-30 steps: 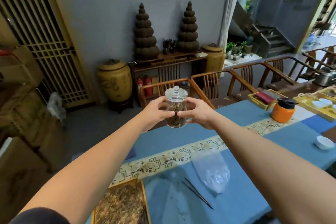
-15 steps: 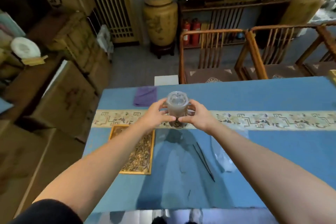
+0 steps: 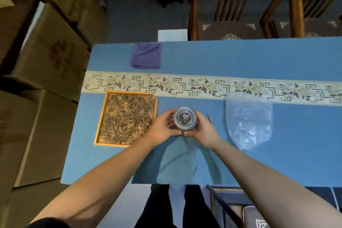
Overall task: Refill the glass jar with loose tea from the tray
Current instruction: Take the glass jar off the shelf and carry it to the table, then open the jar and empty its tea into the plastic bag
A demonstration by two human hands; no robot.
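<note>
Since half a second ago the glass jar [image 3: 185,120] has come toward us, off the patterned runner [image 3: 203,87] and down beside the tray [image 3: 127,118]; our view has tipped steeper over the worktop [image 3: 240,57].

We take the tray as landmark. It is full of loose tea [image 3: 127,116], its far edge touching the runner. The jar sits just right of it, lid [image 3: 184,116] on, seen from above, a little dark leaf visible through the glass. Whether its base rests on the worktop we cannot tell.

Both hands are wrapped on the jar: left hand [image 3: 162,129] on the side nearer the tray, right hand [image 3: 202,132] on the far side, fingers curled around the glass.

A thin dark stick [image 3: 209,118] shows beyond the right hand. Further right of the tray lies a clear plastic bag [image 3: 249,120], flat, its top edge overlapping the runner. Beyond the tray, across the runner, a folded purple cloth [image 3: 146,55].
</note>
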